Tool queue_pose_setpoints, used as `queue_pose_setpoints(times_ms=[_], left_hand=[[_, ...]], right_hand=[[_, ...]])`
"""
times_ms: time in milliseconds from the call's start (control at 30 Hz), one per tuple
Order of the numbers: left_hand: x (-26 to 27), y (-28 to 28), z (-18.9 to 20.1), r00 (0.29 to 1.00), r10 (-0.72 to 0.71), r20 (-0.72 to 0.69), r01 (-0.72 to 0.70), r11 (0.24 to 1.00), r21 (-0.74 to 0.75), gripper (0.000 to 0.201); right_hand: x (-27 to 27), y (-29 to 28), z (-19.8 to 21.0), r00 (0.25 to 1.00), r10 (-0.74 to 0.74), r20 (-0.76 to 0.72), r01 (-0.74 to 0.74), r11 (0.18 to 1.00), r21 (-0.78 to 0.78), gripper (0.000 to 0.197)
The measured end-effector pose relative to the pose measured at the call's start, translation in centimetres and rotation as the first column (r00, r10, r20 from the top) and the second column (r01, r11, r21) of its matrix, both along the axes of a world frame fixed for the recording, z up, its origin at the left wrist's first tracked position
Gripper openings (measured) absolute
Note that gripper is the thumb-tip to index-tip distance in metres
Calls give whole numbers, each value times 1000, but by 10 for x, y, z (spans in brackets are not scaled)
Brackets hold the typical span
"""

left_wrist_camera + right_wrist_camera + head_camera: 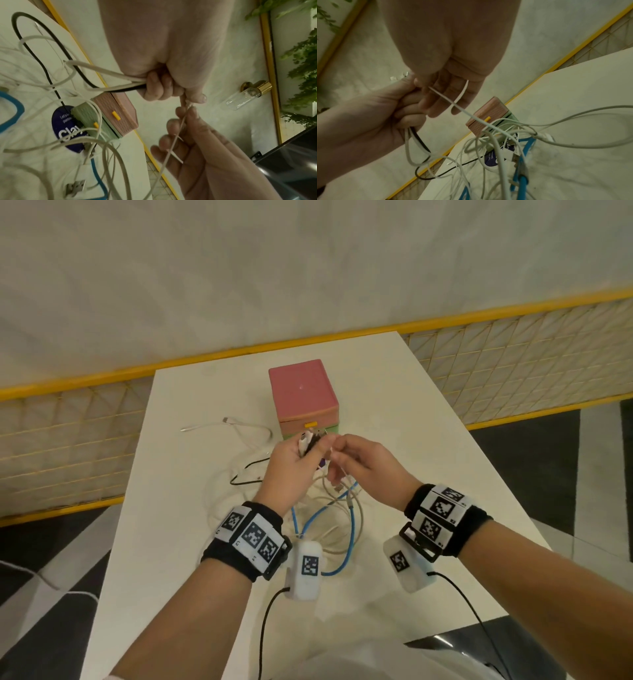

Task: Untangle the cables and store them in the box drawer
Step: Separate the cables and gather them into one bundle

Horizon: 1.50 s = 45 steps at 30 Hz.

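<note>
Nearest, a tangle of white, blue and black cables (329,518) lies on the white desk (428,440) and rises to both hands. Just above it, the left hand (291,463) is clenched around a bundle of white and black cable ends, while the right hand (363,467) pinches a thin white cable (462,108) between thumb and fingers. Beyond them stands the pink box (301,392), drawers closed.

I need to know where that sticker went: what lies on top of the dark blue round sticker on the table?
White cables cross the blue sticker, and the box's green drawer hides its far edge. Its print is mostly hidden.
</note>
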State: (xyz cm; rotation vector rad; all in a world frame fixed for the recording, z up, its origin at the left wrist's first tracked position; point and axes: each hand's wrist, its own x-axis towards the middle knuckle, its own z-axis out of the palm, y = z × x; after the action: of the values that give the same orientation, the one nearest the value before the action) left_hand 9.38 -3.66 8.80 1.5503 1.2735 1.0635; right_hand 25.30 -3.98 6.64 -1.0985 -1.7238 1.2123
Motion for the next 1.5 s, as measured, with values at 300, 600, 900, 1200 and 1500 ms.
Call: queue_pose_setpoints(times_ms=[300,600,900,1200,1500], left_hand=[[-17,21,12,981,34,192,-34,999,-5,40],[-43,21,57,899,206,387,-196,978,-64,35],[-43,8,40,868,-78,-490,76,997,-23,38],[-48,8,35,748,352,-562,-161,919,361,47],[-30,6,0,797,142,-587,30,962,273,22]], right_hand=[[-11,1,-11,983,32,178,-43,998,54,23],[10,11,-29,932,60,357,-86,995,56,26],[11,20,-7,957,27,289,-68,989,134,26],[12,12,-21,945,-11,328,-27,993,112,24],[6,4,-12,961,20,274,-51,993,105,25]])
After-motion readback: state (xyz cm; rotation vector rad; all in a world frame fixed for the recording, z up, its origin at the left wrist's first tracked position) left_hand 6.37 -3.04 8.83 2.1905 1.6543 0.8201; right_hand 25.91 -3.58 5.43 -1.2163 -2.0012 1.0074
